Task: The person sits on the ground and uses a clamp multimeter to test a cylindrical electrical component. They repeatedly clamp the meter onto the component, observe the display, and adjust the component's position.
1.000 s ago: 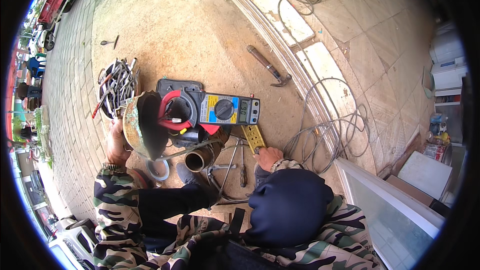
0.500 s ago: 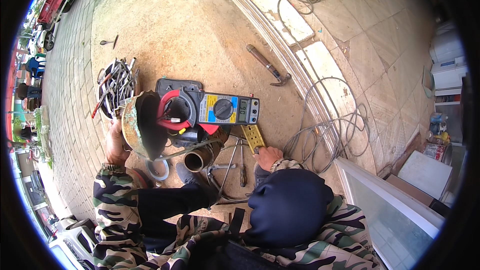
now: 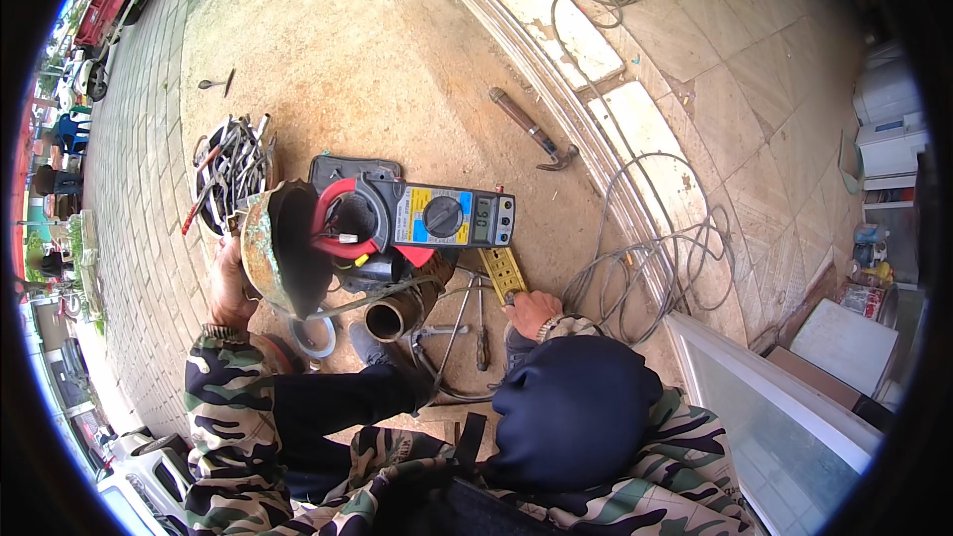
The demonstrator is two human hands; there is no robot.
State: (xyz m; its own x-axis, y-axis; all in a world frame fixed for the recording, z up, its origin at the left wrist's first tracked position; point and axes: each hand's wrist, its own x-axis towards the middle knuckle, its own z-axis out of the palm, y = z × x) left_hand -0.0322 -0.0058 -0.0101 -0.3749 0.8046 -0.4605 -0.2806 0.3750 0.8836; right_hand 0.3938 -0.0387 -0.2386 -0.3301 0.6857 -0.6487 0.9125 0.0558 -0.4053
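Observation:
At the left, a worn, rusty metal housing (image 3: 263, 248) stands tilted with its wide, dark mouth facing right. My left hand (image 3: 231, 285) grips its outer side, some fingers hidden behind it. A clamp meter (image 3: 432, 214) with a red jaw and lit display rests across the housing's right side. Below the meter are a black cylinder (image 3: 384, 266) and a rusty pipe end (image 3: 389, 320). My right hand (image 3: 536, 315) is closed at the near end of a yellow power strip (image 3: 504, 273). A small dark piece shows at its fingertips, too small to name.
A bowl of tools (image 3: 236, 167) stands beyond the housing. A hammer (image 3: 531, 129) lies at the upper right, near coiled cable (image 3: 655, 238). A screwdriver (image 3: 482, 347) and a metal ring (image 3: 315, 336) lie near my feet. A glass door (image 3: 784, 417) edges the right.
The digits on the clamp meter's display have changed. My hands, the housing and the power strip have stayed in place.

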